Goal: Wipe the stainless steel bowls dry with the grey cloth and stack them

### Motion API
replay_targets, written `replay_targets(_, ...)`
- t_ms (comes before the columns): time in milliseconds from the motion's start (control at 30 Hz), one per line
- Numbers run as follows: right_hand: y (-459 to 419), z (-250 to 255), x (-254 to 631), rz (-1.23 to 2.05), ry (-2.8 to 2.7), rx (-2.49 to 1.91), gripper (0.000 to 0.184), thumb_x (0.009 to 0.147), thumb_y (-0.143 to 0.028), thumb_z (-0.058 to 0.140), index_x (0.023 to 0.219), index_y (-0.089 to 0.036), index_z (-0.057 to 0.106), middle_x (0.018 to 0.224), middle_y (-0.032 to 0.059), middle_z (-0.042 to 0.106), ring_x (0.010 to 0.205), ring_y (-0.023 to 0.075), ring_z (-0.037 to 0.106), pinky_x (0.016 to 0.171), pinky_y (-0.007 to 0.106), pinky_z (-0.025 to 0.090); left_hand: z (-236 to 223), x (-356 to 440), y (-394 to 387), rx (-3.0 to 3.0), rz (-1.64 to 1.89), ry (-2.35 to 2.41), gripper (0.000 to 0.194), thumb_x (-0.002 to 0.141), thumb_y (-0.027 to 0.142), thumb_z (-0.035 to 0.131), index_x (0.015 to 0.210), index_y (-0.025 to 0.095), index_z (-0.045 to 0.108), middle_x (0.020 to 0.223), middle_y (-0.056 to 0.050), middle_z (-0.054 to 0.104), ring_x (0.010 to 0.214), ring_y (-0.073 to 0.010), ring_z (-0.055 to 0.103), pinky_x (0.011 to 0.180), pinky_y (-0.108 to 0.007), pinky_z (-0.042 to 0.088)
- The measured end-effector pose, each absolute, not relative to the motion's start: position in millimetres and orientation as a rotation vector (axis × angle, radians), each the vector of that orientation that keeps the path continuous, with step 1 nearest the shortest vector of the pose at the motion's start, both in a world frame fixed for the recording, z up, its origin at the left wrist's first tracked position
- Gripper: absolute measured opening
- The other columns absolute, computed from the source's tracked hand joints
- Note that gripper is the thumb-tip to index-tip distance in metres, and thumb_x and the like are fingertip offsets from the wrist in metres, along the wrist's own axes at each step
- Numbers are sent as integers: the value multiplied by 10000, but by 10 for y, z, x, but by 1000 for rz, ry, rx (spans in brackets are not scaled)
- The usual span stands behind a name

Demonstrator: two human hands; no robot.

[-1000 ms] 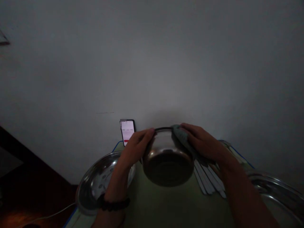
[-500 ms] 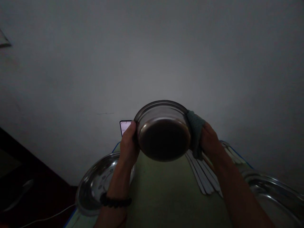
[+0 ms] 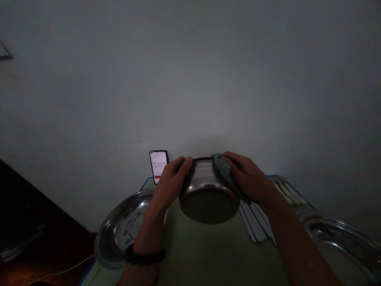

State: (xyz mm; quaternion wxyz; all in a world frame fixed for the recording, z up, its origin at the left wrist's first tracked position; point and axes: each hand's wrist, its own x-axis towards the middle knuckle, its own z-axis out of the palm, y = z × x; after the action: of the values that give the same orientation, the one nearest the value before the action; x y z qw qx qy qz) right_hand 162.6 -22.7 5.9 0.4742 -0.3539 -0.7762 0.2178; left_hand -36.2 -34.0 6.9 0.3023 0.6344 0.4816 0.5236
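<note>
I hold a steel bowl (image 3: 208,198) up over the table, its base tilted toward me. My left hand (image 3: 168,184) grips the bowl's left rim with fingers curled over the edge. My right hand (image 3: 248,178) presses a grey cloth (image 3: 224,172) against the bowl's right side and rim, fingers wrapped over the cloth. A dark bead bracelet circles my left wrist.
A large steel basin (image 3: 119,234) sits at the table's left edge, another steel basin (image 3: 342,242) at the right. White flat sticks (image 3: 257,224) lie fanned under my right forearm. A lit phone (image 3: 158,165) leans on the wall. A green table (image 3: 202,254) lies below.
The bowl was lifted and tipped with its base facing me half a second ago; now it is lowered again, and my right hand with the cloth has slid back over the rim.
</note>
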Motion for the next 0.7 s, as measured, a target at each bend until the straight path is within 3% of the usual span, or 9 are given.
replay_targets(100, -124, -36, 1669, 599, -1577, -788, 279, 908, -418, 447, 765, -219, 581, 688, -20, 565, 663, 145, 516, 613, 257, 419, 10, -463, -266, 1330, 1584, 1107, 395, 782, 556, 583, 621, 195, 598, 598, 19, 555, 593, -128, 475, 604, -260, 389)
replay_targets(233, -87, -80, 1753, 635, -1477, -759, 271, 913, -432, 447, 866, -238, 632, 743, -14, 611, 712, 162, 556, 645, 267, 449, -13, -512, -263, 1239, 1709, 1085, 436, 798, 575, 548, 574, 201, 570, 523, 40, 505, 510, -110, 403, 540, -252, 371)
replay_targets(333, -196, 9, 1781, 626, -1749, -817, 271, 907, -412, 452, 818, -227, 629, 741, 0, 627, 731, 177, 570, 665, 279, 449, 42, -498, -344, 1503, 1567, 1174, 422, 831, 535, 520, 571, 203, 526, 520, 54, 455, 506, -106, 370, 504, -247, 327)
replay_targets(500, -373, 150, 1688, 530, -2104, -934, 285, 921, -374, 430, 723, -220, 565, 690, -4, 606, 652, 153, 538, 650, 286, 394, 160, -370, -497, 1972, 1012, 1202, 379, 876, 465, 468, 614, 199, 533, 587, 37, 458, 574, -121, 418, 526, -253, 312)
replay_targets(700, -227, 26, 1695, 646, -1860, -842, 282, 903, -410, 463, 741, -212, 583, 700, -13, 580, 680, 148, 517, 645, 266, 398, 111, -401, -416, 1789, 1252, 1250, 381, 856, 524, 505, 663, 201, 567, 639, 22, 538, 631, -136, 469, 595, -259, 355)
